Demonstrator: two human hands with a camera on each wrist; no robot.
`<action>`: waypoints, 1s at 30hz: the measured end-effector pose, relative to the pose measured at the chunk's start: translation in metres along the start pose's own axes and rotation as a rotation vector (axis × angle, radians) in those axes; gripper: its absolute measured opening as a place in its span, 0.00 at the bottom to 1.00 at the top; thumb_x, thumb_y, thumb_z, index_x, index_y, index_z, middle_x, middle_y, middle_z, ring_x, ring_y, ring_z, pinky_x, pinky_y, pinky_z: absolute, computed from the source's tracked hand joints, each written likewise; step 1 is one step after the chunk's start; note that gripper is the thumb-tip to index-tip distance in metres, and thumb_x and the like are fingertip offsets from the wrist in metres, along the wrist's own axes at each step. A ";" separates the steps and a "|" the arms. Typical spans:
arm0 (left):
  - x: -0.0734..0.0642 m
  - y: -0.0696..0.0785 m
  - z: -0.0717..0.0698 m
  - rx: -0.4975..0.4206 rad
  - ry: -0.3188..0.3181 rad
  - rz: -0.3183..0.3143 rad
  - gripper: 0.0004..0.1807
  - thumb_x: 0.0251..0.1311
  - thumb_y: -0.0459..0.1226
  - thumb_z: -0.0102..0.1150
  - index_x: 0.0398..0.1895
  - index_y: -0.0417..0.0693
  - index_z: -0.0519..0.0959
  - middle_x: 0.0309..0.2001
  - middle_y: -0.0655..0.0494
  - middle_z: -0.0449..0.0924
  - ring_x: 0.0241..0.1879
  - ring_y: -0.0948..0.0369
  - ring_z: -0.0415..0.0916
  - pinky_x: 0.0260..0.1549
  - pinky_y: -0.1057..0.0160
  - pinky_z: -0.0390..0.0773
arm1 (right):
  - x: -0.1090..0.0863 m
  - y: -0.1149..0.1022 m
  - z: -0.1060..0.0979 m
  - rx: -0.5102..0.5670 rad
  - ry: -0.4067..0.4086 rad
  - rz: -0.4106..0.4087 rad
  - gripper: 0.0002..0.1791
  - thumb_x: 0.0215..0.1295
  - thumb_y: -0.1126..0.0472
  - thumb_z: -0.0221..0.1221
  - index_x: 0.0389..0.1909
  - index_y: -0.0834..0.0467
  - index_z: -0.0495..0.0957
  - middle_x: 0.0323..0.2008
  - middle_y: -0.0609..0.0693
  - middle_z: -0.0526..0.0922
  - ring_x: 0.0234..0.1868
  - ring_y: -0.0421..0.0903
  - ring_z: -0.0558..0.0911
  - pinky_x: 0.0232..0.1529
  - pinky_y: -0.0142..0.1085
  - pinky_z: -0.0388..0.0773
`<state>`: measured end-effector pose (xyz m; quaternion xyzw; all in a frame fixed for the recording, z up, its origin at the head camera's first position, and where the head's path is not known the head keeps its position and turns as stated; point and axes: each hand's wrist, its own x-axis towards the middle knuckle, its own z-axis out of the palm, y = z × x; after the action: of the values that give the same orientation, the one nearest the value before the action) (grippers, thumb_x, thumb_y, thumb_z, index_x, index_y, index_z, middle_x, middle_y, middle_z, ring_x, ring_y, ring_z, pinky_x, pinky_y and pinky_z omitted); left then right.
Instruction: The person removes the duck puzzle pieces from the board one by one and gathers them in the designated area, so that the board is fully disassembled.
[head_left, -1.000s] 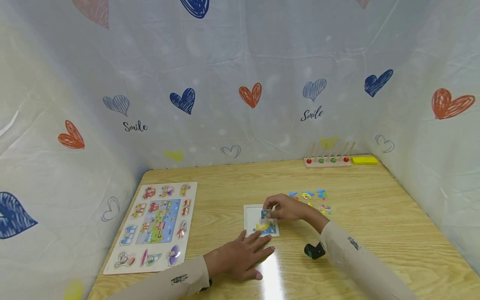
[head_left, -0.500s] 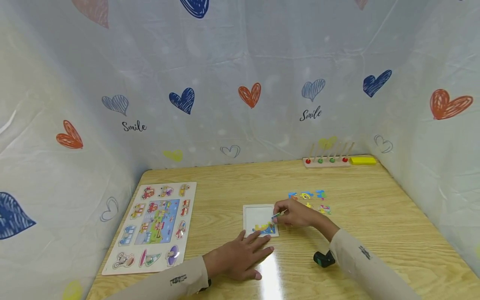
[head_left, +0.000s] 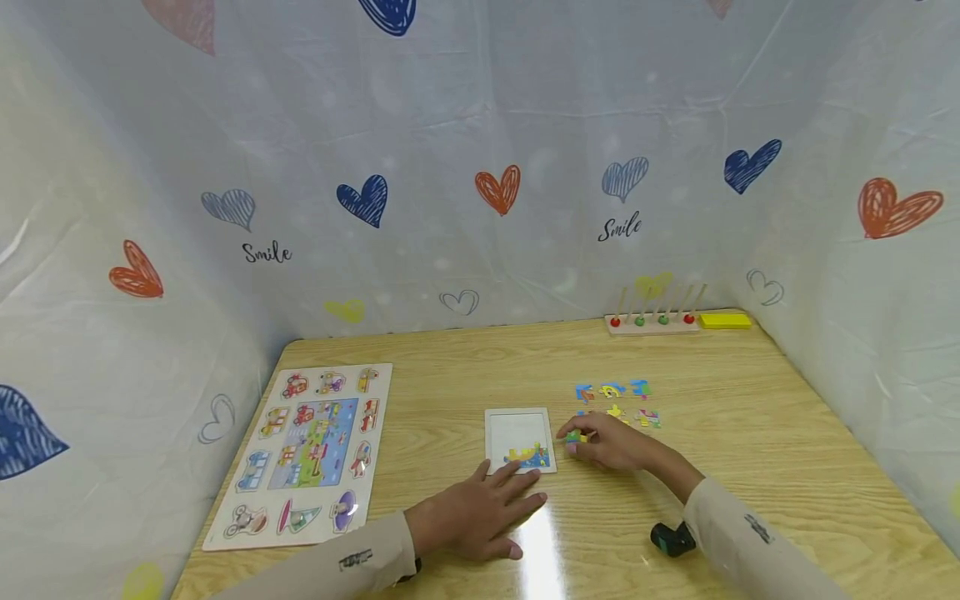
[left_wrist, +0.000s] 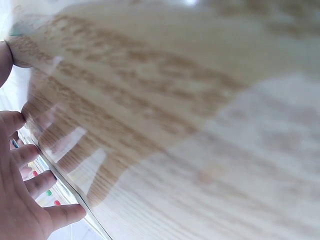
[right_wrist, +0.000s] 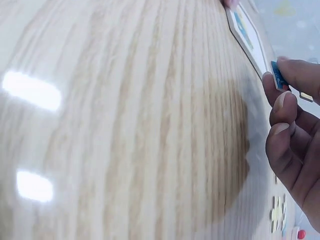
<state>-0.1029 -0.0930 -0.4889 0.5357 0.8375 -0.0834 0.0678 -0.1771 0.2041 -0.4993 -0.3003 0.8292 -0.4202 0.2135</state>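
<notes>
A small white puzzle tray [head_left: 513, 427] lies on the table, with joined blue and yellow jigsaw pieces [head_left: 536, 457] along its bottom right. My left hand [head_left: 483, 512] rests with spread fingers at the tray's near edge; the left wrist view has those fingertips [left_wrist: 75, 212] on the edge. Just right of the tray, my right hand [head_left: 613, 442] pinches a jigsaw piece [head_left: 575, 437] between thumb and fingers. In the right wrist view this piece [right_wrist: 278, 76] shows a blue face, partly covered by the thumb. Several loose jigsaw pieces [head_left: 611, 390] lie beyond the right hand.
On the left is a large vehicle-and-toy peg puzzle board [head_left: 378, 433]. At the back right stand a wooden peg rack [head_left: 652, 328] with red and green beads and a yellow block [head_left: 724, 322]. A black device [head_left: 672, 540] sits by the right sleeve. Curtains enclose the table.
My right hand has moved from over the tray to the right, carrying the jigsaw piece and turning it on the way. My left hand has stayed in place.
</notes>
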 end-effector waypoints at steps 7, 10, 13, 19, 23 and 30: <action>-0.001 0.000 -0.001 0.004 -0.002 -0.002 0.39 0.74 0.64 0.29 0.81 0.57 0.53 0.80 0.49 0.49 0.77 0.45 0.54 0.63 0.40 0.72 | -0.011 0.003 -0.002 -0.086 0.017 0.012 0.19 0.74 0.59 0.58 0.62 0.60 0.76 0.39 0.53 0.82 0.22 0.34 0.72 0.26 0.30 0.74; -0.001 0.000 -0.001 0.006 -0.003 -0.002 0.39 0.75 0.64 0.28 0.81 0.57 0.52 0.80 0.49 0.49 0.77 0.46 0.54 0.63 0.41 0.72 | -0.014 0.003 -0.003 -0.143 0.051 0.021 0.20 0.73 0.57 0.60 0.62 0.60 0.76 0.39 0.51 0.81 0.29 0.36 0.73 0.32 0.31 0.74; -0.001 0.000 0.000 0.014 0.001 -0.002 0.39 0.75 0.64 0.28 0.81 0.57 0.52 0.80 0.49 0.49 0.77 0.46 0.54 0.63 0.41 0.72 | -0.016 0.003 -0.003 -0.175 0.092 0.050 0.18 0.70 0.56 0.63 0.56 0.59 0.76 0.35 0.49 0.80 0.32 0.38 0.74 0.34 0.33 0.73; -0.001 0.001 0.001 0.020 0.010 0.002 0.39 0.74 0.64 0.28 0.81 0.57 0.53 0.80 0.49 0.50 0.77 0.46 0.54 0.63 0.41 0.72 | -0.019 0.005 -0.002 -0.192 0.153 0.079 0.18 0.64 0.55 0.68 0.46 0.58 0.73 0.28 0.43 0.77 0.27 0.37 0.72 0.33 0.32 0.73; -0.001 0.001 0.000 0.021 0.011 0.006 0.39 0.75 0.64 0.28 0.81 0.56 0.53 0.80 0.49 0.50 0.77 0.46 0.55 0.63 0.41 0.72 | -0.020 0.006 0.000 -0.258 0.204 0.103 0.16 0.62 0.53 0.70 0.42 0.54 0.75 0.28 0.40 0.77 0.29 0.35 0.73 0.33 0.31 0.73; -0.001 0.001 -0.001 0.025 0.003 0.008 0.39 0.75 0.64 0.28 0.81 0.57 0.52 0.80 0.49 0.50 0.77 0.46 0.54 0.63 0.41 0.72 | -0.022 0.003 0.001 -0.328 0.245 0.175 0.17 0.59 0.50 0.71 0.43 0.55 0.82 0.31 0.40 0.80 0.31 0.36 0.76 0.34 0.32 0.75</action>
<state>-0.1018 -0.0935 -0.4880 0.5400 0.8344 -0.0926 0.0602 -0.1620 0.2196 -0.4998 -0.2045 0.9291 -0.2931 0.0950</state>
